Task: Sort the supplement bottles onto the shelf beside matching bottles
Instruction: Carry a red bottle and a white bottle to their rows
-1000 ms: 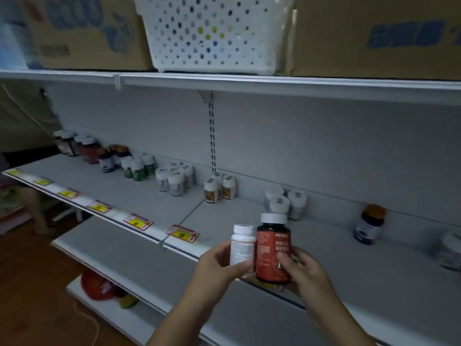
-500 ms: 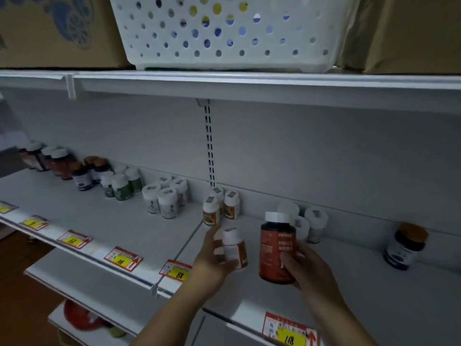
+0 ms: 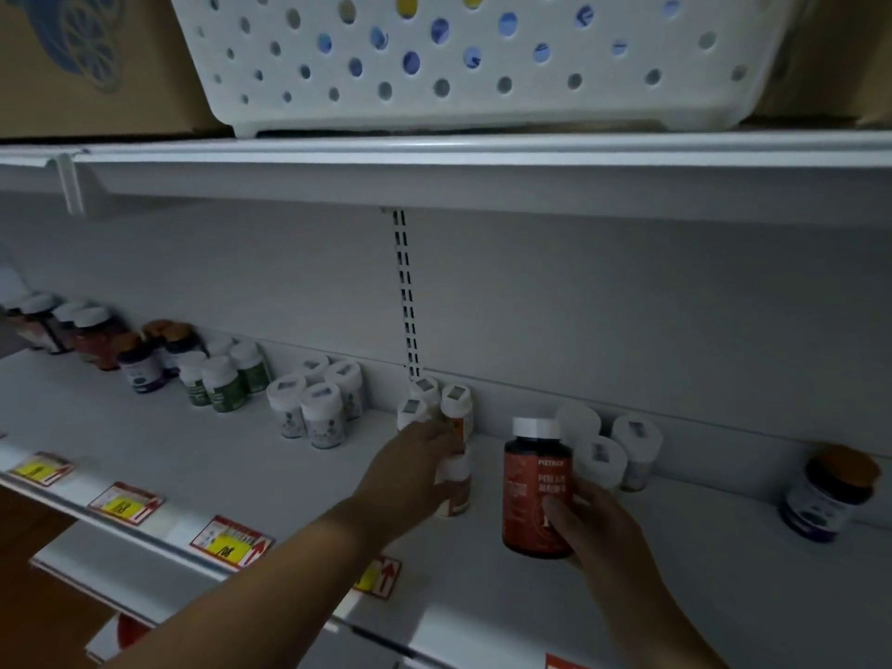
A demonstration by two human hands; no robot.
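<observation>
My left hand (image 3: pixel 410 470) grips a small white bottle with an orange label (image 3: pixel 453 490) and holds it on the shelf (image 3: pixel 193 456), just in front of a cluster of matching small white bottles (image 3: pixel 446 403). My right hand (image 3: pixel 593 528) holds a taller red bottle with a white cap (image 3: pixel 533 485) upright, low over the shelf to the right. Behind the red bottle stand three white-capped bottles (image 3: pixel 603 451).
Further bottle groups line the shelf's back: white ones (image 3: pixel 318 408), green ones (image 3: pixel 222 379), dark purple ones (image 3: pixel 154 354) and red ones (image 3: pixel 82 330) to the left, one dark bottle with an orange cap (image 3: pixel 825 494) at right. Above sit a white perforated basket (image 3: pixel 458 60) and cardboard boxes (image 3: pixel 82 60).
My left hand has carried the small white bottle forward and down onto the shelf by the matching bottles. My right hand moved the red bottle forward. The view came closer to the shelf.
</observation>
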